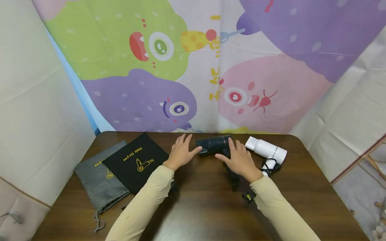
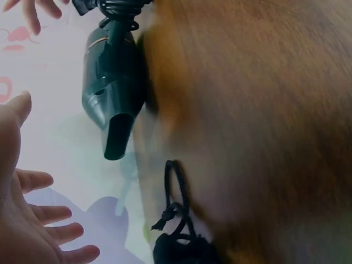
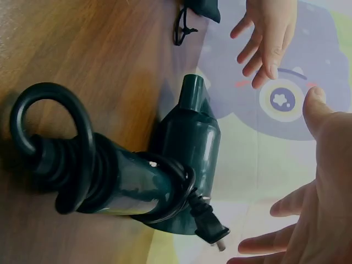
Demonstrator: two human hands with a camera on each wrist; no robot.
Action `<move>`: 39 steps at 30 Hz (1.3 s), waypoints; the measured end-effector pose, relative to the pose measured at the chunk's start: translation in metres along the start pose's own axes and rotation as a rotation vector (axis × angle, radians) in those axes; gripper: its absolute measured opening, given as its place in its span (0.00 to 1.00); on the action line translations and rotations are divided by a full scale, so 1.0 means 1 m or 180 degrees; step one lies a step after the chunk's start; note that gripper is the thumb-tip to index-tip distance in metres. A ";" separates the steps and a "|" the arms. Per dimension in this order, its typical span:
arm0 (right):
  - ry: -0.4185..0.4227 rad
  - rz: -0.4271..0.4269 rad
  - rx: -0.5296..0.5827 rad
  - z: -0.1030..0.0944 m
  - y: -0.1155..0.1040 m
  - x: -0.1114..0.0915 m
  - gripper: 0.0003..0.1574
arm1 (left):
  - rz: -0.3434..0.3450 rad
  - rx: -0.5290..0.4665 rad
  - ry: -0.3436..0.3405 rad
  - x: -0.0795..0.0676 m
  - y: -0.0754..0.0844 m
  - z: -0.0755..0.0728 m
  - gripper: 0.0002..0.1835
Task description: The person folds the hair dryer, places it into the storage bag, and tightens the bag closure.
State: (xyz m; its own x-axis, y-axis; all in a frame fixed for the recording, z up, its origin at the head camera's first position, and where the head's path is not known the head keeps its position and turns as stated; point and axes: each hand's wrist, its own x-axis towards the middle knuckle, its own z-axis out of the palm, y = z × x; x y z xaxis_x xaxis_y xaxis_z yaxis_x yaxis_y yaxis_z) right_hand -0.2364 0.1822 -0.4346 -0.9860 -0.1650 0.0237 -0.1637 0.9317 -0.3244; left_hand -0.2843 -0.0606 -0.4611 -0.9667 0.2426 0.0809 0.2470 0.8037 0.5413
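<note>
A dark hair dryer [image 1: 213, 145] lies on the table, its cord wound round the handle and its plug [image 3: 212, 224] hanging beside it. My left hand [image 1: 181, 152] hovers near the nozzle end with fingers spread. In the left wrist view the nozzle [image 2: 118, 135] points toward that side, apart from the fingers. Over the rear end of the dryer is my right hand [image 1: 241, 159], its fingers extended; the right wrist view shows a gap between them and the dryer body [image 3: 190, 143]. Neither hand holds anything.
To the right lies a white hair dryer [image 1: 269, 150] with a black cord [image 1: 272, 165] round its handle. At the left, a black drawstring pouch [image 1: 135, 164] printed "Hair Dryer" overlaps a grey pouch [image 1: 99, 177]. A cartoon-printed cloth [image 1: 205, 67] hangs behind the table [image 1: 199, 207].
</note>
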 end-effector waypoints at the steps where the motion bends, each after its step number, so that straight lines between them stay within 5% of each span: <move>1: -0.0010 0.0021 0.0013 0.000 0.002 -0.001 0.63 | 0.0009 -0.0032 -0.0010 0.001 0.000 0.001 0.44; 23: -0.0394 0.0505 0.0223 0.006 0.011 -0.006 0.70 | -0.0037 -0.0346 -0.0309 0.025 0.004 0.027 0.44; 39: -0.0283 0.0639 0.0379 0.019 0.016 -0.007 0.61 | -0.0059 -0.0461 -0.0388 0.032 0.010 0.038 0.45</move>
State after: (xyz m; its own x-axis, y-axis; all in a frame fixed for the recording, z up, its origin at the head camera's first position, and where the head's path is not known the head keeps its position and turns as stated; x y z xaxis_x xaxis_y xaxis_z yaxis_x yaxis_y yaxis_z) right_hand -0.2310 0.1919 -0.4583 -0.9909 -0.0132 -0.1340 0.0452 0.9048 -0.4234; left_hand -0.3102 -0.0246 -0.4849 -0.9537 0.2996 -0.0275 0.2086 0.7242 0.6573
